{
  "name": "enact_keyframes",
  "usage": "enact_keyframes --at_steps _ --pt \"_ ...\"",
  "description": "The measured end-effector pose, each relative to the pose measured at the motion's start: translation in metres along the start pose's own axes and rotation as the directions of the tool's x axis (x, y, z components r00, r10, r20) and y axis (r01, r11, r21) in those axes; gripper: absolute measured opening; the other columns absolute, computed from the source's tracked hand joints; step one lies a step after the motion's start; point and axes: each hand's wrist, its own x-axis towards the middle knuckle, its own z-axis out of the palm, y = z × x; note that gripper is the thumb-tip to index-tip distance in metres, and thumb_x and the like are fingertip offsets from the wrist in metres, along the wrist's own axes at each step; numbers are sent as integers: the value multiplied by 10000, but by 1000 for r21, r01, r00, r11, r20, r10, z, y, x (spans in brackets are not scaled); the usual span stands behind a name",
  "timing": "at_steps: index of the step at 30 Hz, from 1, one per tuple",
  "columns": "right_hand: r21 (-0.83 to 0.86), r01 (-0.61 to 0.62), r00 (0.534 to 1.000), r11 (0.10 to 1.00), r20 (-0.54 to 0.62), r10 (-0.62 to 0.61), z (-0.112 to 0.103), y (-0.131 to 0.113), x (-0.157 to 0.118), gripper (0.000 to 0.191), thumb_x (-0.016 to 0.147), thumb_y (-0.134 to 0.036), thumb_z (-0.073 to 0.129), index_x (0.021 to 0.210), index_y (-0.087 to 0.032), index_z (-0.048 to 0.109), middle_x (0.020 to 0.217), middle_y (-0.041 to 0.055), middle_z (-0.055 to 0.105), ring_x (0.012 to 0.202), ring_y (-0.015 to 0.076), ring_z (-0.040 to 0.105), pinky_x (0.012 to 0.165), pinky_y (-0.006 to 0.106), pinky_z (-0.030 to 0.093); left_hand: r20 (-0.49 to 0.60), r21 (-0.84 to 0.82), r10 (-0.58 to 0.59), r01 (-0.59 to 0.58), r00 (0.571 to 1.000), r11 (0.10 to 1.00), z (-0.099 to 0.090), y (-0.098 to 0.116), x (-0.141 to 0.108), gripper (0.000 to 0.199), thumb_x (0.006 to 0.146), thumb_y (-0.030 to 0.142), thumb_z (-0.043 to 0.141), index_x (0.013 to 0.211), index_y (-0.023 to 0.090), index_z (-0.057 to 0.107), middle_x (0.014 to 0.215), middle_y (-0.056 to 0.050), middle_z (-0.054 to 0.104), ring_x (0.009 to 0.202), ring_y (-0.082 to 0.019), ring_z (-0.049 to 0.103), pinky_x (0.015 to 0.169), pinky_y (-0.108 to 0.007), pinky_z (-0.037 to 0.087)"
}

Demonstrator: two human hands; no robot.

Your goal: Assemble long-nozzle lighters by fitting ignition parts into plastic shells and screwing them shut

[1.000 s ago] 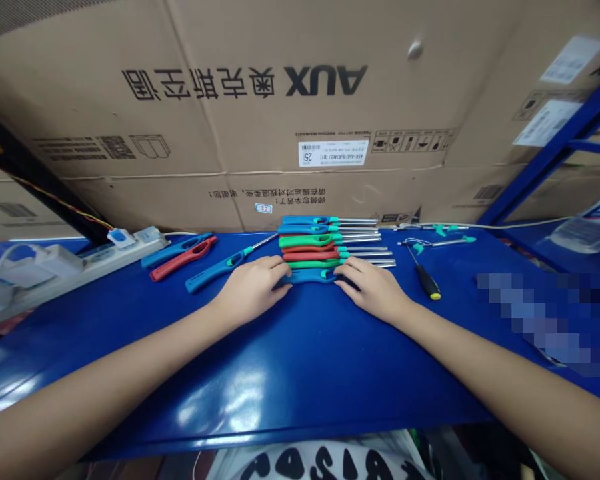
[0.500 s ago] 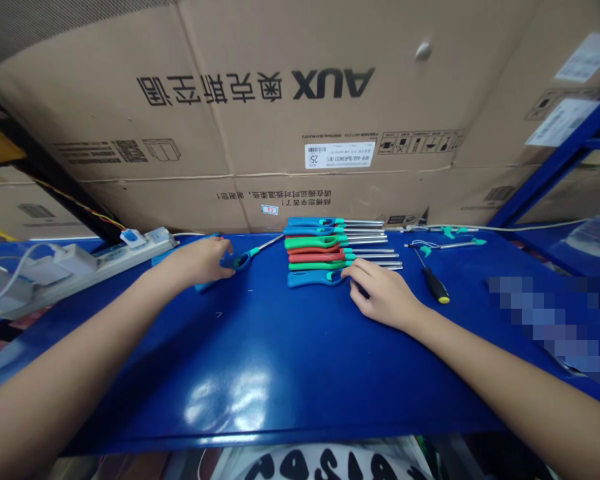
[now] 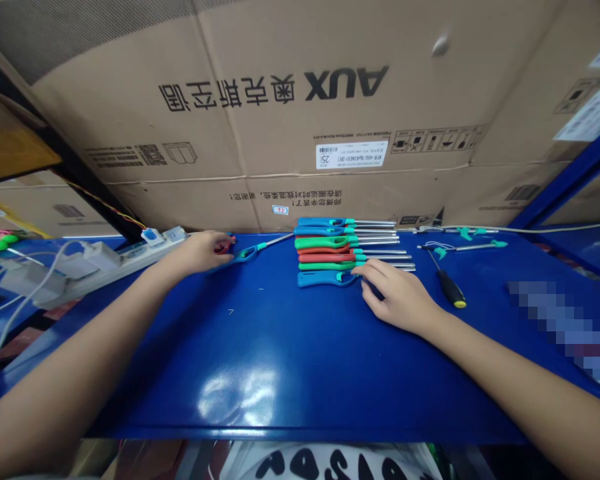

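Note:
My left hand (image 3: 200, 252) is at the back left with its fingers curled round a red piece (image 3: 224, 247), mostly hidden by the hand. Just beside its fingertips lies a blue long-necked lighter (image 3: 247, 253), its metal tube pointing right. Several more such lighters, blue, green and red (image 3: 323, 243), lie side by side in a stack at the middle, tubes to the right. My right hand (image 3: 395, 293) rests on the table and pinches the tube end of the nearest blue lighter (image 3: 325, 279); that tube is hidden behind the fingers.
A black and yellow screwdriver (image 3: 450, 288) lies at right, near metal tubes with teal ends (image 3: 473, 247). A power strip (image 3: 125, 260) with plugs and cables stands at left. A large cardboard box (image 3: 280, 133) forms the back wall behind the blue table (image 3: 305, 380).
The blue pieces by my left hand no longer show, and a red piece now shows at its fingers. My right hand keeps its hold. The view has turned slightly left.

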Motion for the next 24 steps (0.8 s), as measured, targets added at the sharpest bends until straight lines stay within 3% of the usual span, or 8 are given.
enact_keyframes --at_steps 2,5,8,11,15,18,21,24 --pt "1 -9 1000 1000 2 9 -1 0 -1 268 950 -166 473 1165 -187 631 1099 84 704 946 234 697 687 309 531 -20 33 -61 62 998 998 -11 -11 -4 400 998 337 534 1321 101 545 1281 -108 634 1151 -259 599 1007 -416 493" --pt "6 -25 1000 1000 4 25 -1 0 -1 271 949 -170 479 1172 -194 632 1101 80 705 955 236 699 684 306 533 94 84 -149 141 984 986 -21 -30 -8 365 974 357 622 1272 148 592 1270 -106 613 1093 -258 636 915 -460 562" --pt "8 -29 999 1000 14 29 -1 1 1 274 952 -177 480 1180 -194 631 1118 85 702 965 238 700 694 310 539 235 107 -190 169 953 980 -19 -43 -11 360 974 354 624 1269 149 594 1262 -103 617 1078 -254 643 900 -450 571" --pt "2 -29 999 1000 32 29 -1 0 1 279 956 -185 478 1190 -193 629 1111 87 702 965 240 701 697 315 544 261 144 -234 201 937 969 -11 -46 -11 362 974 355 623 1270 149 594 1266 -103 615 1083 -256 641 904 -453 569" --pt "3 -18 999 1000 38 18 0 0 0 278 960 -189 473 1190 -190 628 1119 93 700 981 244 699 732 327 557 234 168 -250 214 940 962 -9 -43 -13 352 973 355 625 1254 143 603 1247 -103 625 1071 -252 644 903 -448 567" --pt "6 -18 999 1000 37 18 0 0 1 280 960 -187 473 1197 -192 623 1124 96 698 986 247 699 743 335 562 165 171 -261 233 951 957 -21 -37 -21 377 979 412 574 1127 69 625 1084 -120 691 992 -275 659 849 -367 526" --pt "15 -22 999 1000 25 21 -1 -2 1 271 964 -189 471 1192 -199 618 1134 99 695 996 247 697 751 336 563 29 170 -247 239 969 956 -41 -24 -43 537 1034 540 323 1202 73 529 1109 -148 677 988 -284 638 763 -305 469" --pt "44 -13 1000 999 -19 14 -5 -8 2 259 969 -200 481 1200 -210 599 1152 107 686 974 238 697 745 335 563 -107 189 -315 330 943 925 -53 1 -80 488 1010 536 280 1133 128 518 886 -101 657 705 -240 614 632 -296 419"
